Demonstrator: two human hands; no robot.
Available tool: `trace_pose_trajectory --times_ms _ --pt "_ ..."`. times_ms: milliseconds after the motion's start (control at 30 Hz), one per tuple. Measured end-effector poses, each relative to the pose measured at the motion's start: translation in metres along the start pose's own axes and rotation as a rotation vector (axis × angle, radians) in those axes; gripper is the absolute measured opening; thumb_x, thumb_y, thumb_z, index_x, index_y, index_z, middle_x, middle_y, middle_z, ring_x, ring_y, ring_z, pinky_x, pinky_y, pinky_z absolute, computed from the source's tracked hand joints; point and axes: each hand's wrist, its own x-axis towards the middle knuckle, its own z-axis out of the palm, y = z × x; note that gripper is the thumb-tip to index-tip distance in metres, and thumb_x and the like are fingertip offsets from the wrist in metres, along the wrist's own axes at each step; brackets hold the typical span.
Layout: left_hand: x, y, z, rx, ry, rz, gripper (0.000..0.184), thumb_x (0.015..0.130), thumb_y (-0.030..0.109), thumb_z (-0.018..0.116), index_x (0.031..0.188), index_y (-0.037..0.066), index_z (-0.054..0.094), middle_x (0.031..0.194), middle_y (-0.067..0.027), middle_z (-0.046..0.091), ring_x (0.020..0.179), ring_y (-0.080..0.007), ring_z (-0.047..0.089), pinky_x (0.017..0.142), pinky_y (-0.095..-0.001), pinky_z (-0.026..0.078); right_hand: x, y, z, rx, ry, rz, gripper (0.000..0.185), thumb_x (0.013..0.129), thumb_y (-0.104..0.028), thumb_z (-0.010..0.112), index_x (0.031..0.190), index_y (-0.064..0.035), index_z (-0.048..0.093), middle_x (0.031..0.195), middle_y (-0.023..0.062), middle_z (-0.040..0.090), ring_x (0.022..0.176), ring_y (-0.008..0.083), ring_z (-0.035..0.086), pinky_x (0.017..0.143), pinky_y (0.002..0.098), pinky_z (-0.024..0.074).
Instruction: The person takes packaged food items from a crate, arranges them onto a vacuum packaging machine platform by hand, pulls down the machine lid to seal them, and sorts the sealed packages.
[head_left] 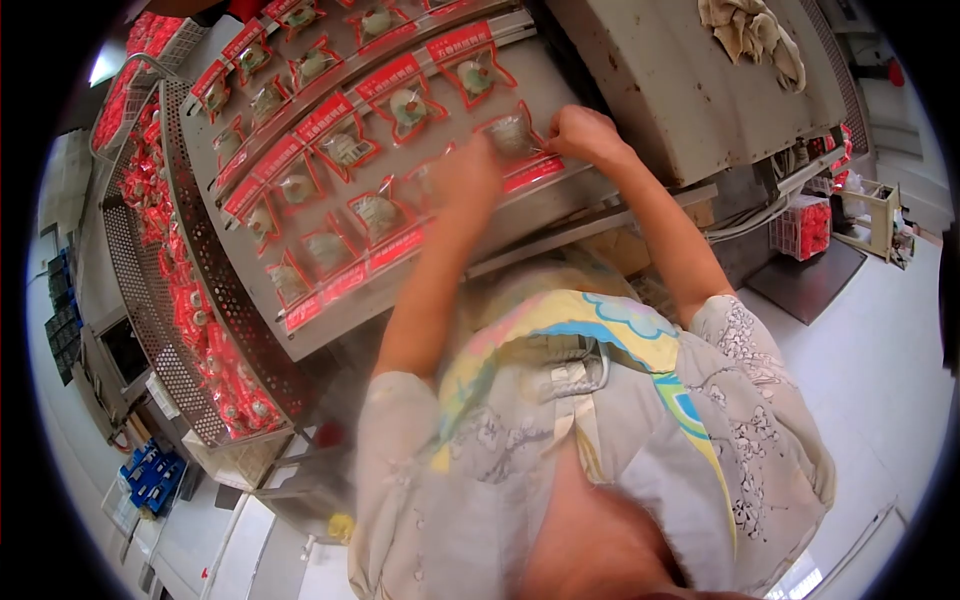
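On a metal tray (300, 345), several clear packets with red edges and pale contents lie in rows beside red printed strips. My right hand (585, 135) is closed at the right edge of a packet (512, 132) near the tray's right side, its fingertips pinching the red edge. Just left of that packet is my left hand (468, 175), over the front row and smeared by motion; its fingers cannot be made out. Another packet (378, 212) lies to the left of my left hand, and one more (474, 76) lies behind it.
A perforated metal trough (225, 300) full of red packets runs along the tray's left side. A metal cabinet (690, 90) with a crumpled cloth (752, 35) on top stands at the right. A white crate (785, 228) of red items is beyond it.
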Motion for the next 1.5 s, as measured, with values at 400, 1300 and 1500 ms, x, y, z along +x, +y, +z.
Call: trace_pose_trajectory --times_ms 400,1300,1500 --pt "-0.042 0.024 0.013 -0.101 0.244 0.521 0.010 0.073 0.006 0.059 0.083 0.010 0.060 0.080 -0.0066 0.055 0.078 -0.0251 0.059 0.062 -0.0383 0.050 0.021 0.022 0.028 0.307 0.003 -0.025 0.030 0.074 -0.034 0.073 0.083 -0.0056 0.070 0.081 0.0131 0.068 0.078 0.0263 0.065 0.071 0.0379 0.0496" --pt "-0.051 0.033 0.030 -0.119 0.341 0.442 0.006 0.073 0.009 0.057 0.078 0.011 0.060 0.077 -0.0041 0.055 0.077 -0.0227 0.058 0.061 -0.0360 0.049 0.015 0.030 0.050 0.242 0.231 -0.093 0.034 0.076 -0.041 0.070 0.083 -0.0076 0.068 0.076 0.0115 0.066 0.073 0.0266 0.064 0.065 0.0379 0.0470" --pt "-0.052 0.035 0.038 -0.184 0.355 0.412 0.011 0.072 0.006 0.058 0.083 0.009 0.060 0.081 -0.0058 0.055 0.083 -0.0250 0.056 0.065 -0.0371 0.049 0.009 0.026 0.056 0.340 0.392 -0.126 0.026 0.082 -0.031 0.065 0.089 -0.0062 0.067 0.082 0.0121 0.067 0.076 0.0267 0.065 0.068 0.0373 0.0481"
